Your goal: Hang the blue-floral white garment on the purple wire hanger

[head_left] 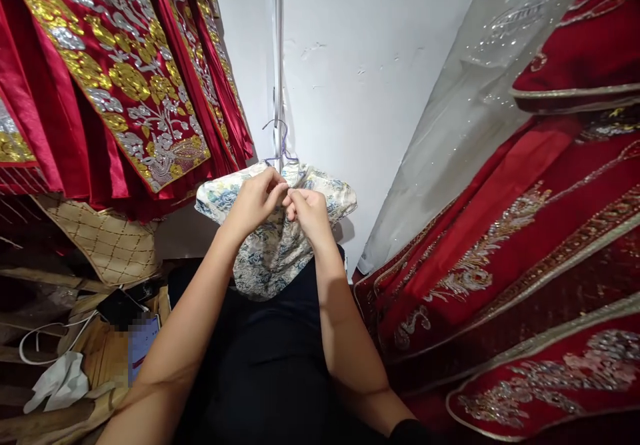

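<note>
Cream cloth with a blue floral print makes up the shirt [267,261] that we face in the head view, spread on a thin dark hanger [284,139]. A pale pole [279,45] rises above the shirt, against a white wall [370,105] behind it.

Our left hand [257,198] and right hand [310,211] meet over the upper middle of the shirt, just below its neck. Both have thumb and fingers drawn in to a near-closed pinch, tips almost touching each other; we cannot tell what, if anything, lies between them. Our dark clothing [260,365] shows below the shirt.

Up and left of the shirt we see a red costume [120,85] thick with gold and silver sequins, and under that, left of the shirt, a tan quilted cloth [113,241]. Lower left of the shirt are a partly blurred phone [143,348], a white cable [21,348] and crumpled tissue [63,381]. Right of the shirt hang a sheer white veil [425,151] and, farther right, a beaded red gown [480,251].
</note>
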Tool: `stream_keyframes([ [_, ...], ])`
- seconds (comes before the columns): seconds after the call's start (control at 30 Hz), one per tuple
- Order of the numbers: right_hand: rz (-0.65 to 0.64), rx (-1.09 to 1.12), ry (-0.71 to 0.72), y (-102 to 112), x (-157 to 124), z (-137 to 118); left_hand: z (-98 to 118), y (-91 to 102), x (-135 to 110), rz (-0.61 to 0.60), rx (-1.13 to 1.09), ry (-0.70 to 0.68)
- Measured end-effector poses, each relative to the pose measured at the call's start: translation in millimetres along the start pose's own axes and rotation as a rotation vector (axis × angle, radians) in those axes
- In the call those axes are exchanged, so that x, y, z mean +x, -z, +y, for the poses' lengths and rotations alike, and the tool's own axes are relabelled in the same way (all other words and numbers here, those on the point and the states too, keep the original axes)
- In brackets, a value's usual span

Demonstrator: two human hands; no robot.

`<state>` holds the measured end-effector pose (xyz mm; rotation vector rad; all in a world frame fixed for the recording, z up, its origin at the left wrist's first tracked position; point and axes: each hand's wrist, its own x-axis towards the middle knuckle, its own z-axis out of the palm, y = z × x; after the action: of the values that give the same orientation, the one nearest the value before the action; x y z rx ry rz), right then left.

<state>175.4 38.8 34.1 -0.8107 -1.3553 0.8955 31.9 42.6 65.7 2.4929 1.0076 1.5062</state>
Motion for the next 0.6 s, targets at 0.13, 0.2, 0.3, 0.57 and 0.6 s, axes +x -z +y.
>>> stream_keyframes([
  [0.13, 0.048, 0.001, -0.021, -6.9, 0.5, 13.1, -8.2, -4.9, -7.1, 0.128, 0.024, -0.003],
  [0.2, 0.052, -0.011, -0.027, -11.2, 1.9, 19.1, -13.2, -8.6, -8.5, 0.208, 0.02, 0.023],
  [0.3, 0.055, -0.084, -0.071, -11.8, 0.2, 28.6, -21.0, -9.8, -4.1, 0.33, -0.044, 0.077],
  [0.57, -0.146, 0.041, -0.147, 8.7, -19.3, 41.3, -112.4, 37.5, -7.4, 0.7, -0.262, 0.302],
  [0.6, -0.2, 0.049, -0.142, 8.3, -21.2, 39.1, -126.7, 41.0, -18.4, 0.68, -0.289, 0.327],
])
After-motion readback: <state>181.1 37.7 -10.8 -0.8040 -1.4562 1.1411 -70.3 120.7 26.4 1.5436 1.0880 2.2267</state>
